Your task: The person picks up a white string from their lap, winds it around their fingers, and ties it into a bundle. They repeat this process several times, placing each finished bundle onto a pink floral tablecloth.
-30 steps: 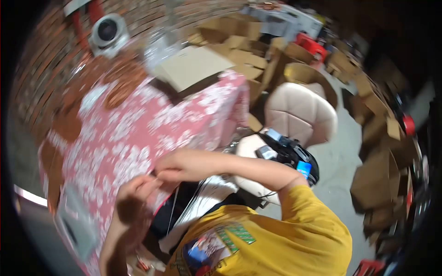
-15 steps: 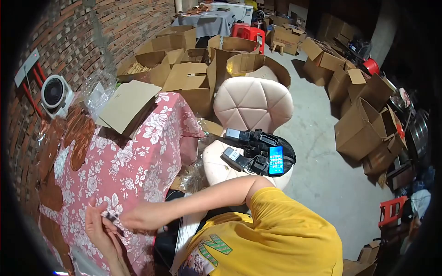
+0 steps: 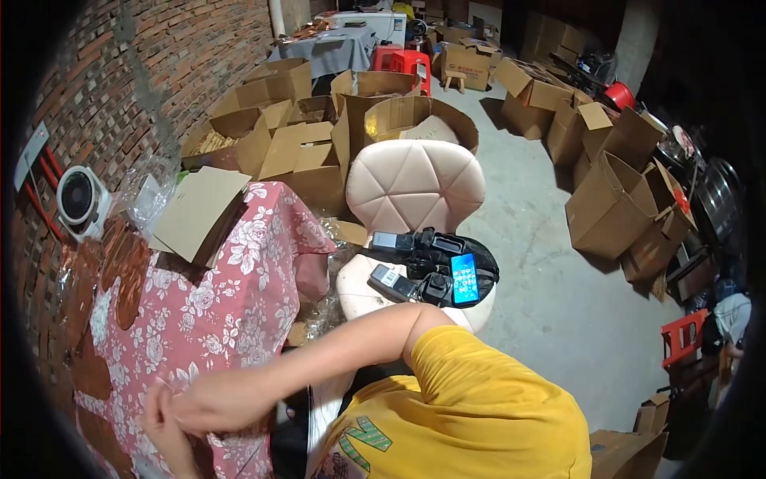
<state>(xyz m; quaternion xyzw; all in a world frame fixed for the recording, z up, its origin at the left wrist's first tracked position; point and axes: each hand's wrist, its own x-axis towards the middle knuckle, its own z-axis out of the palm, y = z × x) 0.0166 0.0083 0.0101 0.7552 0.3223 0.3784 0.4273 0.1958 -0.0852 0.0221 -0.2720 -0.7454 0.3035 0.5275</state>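
Note:
Over the front of the pink floral tablecloth (image 3: 203, 299), my two hands meet. My right hand (image 3: 219, 401) reaches across from the yellow sleeve and is closed, its fingertips turned away from view and blurred. My left hand (image 3: 162, 419) is just left of it, its fingers bent inward and partly covered by the right. Whatever lies between the fingers is too small and smeared to name. Beyond the hands, brown flat pieces (image 3: 132, 291) lie along the left side of the table, and a stack of grey-brown cardboard sheets (image 3: 199, 211) rests at its far end.
A white fan (image 3: 80, 199) stands by the brick wall beside crumpled clear plastic (image 3: 148, 191). To the right, a cream chair (image 3: 415, 188) bears a lit phone (image 3: 463, 279) and black devices (image 3: 392, 281). Open cardboard boxes (image 3: 303, 160) stand behind it, others (image 3: 610, 207) along the right.
My right hand has moved left and now overlaps my left hand, covering the small dark thing seen between them before. The whole view has shifted slightly.

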